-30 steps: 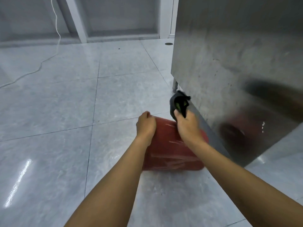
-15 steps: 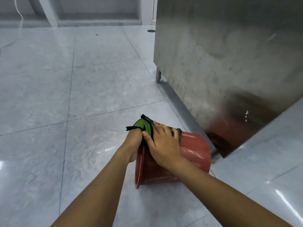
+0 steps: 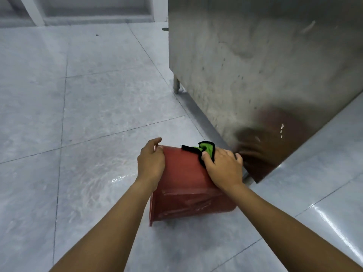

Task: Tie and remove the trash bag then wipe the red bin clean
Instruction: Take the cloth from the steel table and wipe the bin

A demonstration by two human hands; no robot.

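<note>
The red bin (image 3: 186,191) lies tipped on the grey tiled floor, its rim toward me at the lower left and its base pointing away. My left hand (image 3: 151,161) grips the bin's far left edge and steadies it. My right hand (image 3: 223,165) lies flat on the bin's upper side, pressing a green cloth with black trim (image 3: 205,150) against the red wall; part of the cloth sticks out beyond my fingers. No trash bag shows in view.
A tall stainless steel cabinet (image 3: 255,61) stands close on the right, its side reflecting the bin, with a short leg (image 3: 176,85) at its near corner. Glossy floor tiles (image 3: 88,114) spread to the left and behind; a wall base runs along the top.
My right hand slid the cloth from the bin's left end across to its right end. My left hand shifted along the far edge, and the bin has turned so more of its side faces me.
</note>
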